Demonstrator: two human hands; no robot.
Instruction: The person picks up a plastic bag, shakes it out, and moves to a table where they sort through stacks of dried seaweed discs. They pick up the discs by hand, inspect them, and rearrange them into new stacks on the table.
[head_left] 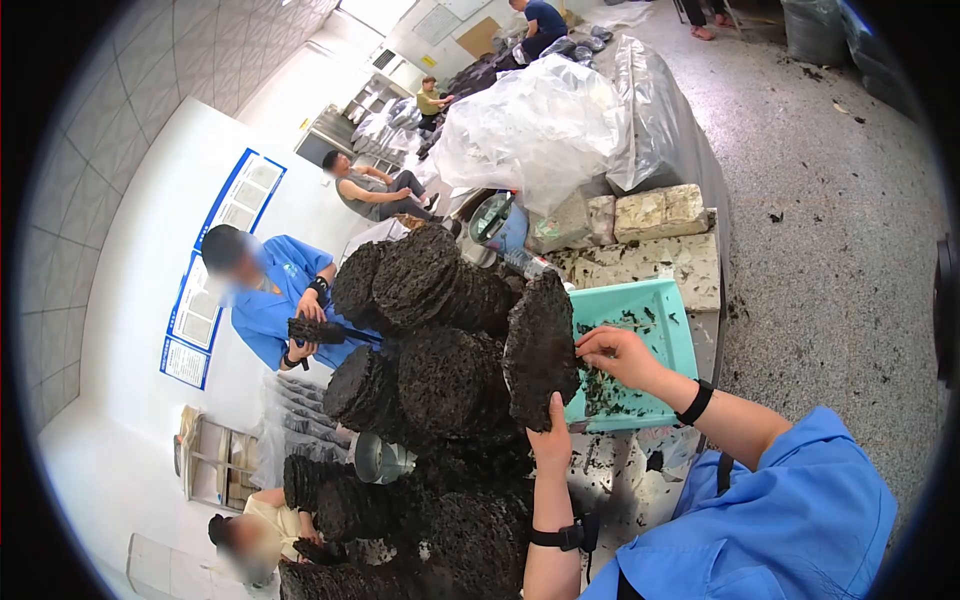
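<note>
A dark, rough, flat round cake (541, 350) stands on edge in my left hand (550, 440), whose thumb presses on its face near the bottom. My right hand (615, 355) is at the cake's right edge, above the turquoise tray (680, 340), with its fingers pinched together. Whatever is between those fingertips is too small to make out. Dark crumbs and flakes lie scattered in the tray. Stacks of similar dark cakes (450, 380) rise just left of the held one.
A blue bucket (500, 225), pale blocks (660, 213) and plastic sheeting (540, 120) lie beyond the tray. A metal cup (383, 460) sits among the stacks. A co-worker in blue (270, 290) holds a dark piece across the table; other people sit farther off.
</note>
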